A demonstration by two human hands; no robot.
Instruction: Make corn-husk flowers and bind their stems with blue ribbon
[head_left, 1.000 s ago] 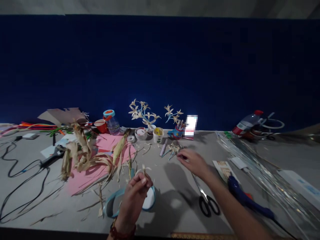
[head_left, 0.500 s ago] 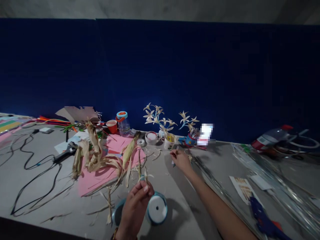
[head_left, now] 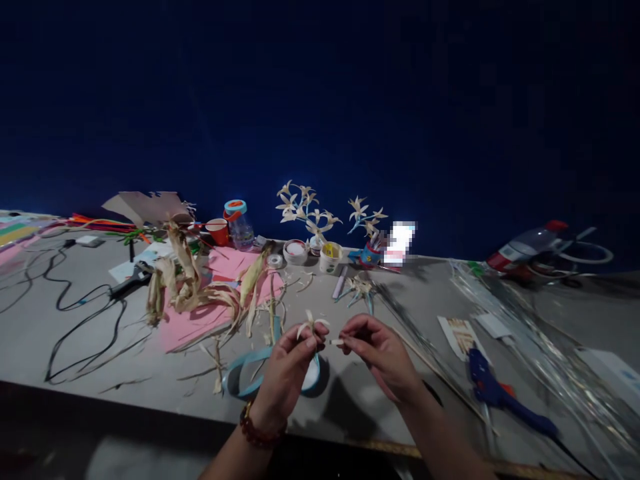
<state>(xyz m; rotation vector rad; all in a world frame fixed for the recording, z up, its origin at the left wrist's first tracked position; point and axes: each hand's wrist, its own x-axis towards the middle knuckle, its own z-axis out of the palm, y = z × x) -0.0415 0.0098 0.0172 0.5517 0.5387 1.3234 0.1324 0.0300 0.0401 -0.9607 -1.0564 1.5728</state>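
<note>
My left hand (head_left: 287, 363) is closed in a pinch on a small pale husk flower (head_left: 311, 324), held above the grey table (head_left: 75, 347). My right hand (head_left: 377, 352) is also closed, its fingertips pinching a short white stick (head_left: 337, 342) that points at the flower. The two hands are a few centimetres apart. Under them lies a roll of light blue ribbon (head_left: 250, 372). Dried corn husks (head_left: 190, 287) lie on pink paper (head_left: 200, 320) to the left.
A black tool with a cable (head_left: 127, 285) lies at left, a blue glue gun (head_left: 495, 393) and clear plastic sheets (head_left: 545, 333) at right. Small cups (head_left: 330, 257), a jar (head_left: 237, 223) and finished husk flower sprigs (head_left: 305, 213) stand along the blue backdrop.
My right hand has come back from the far middle of the table with a small white stick and now meets my left hand, which has raised the flower a little.
</note>
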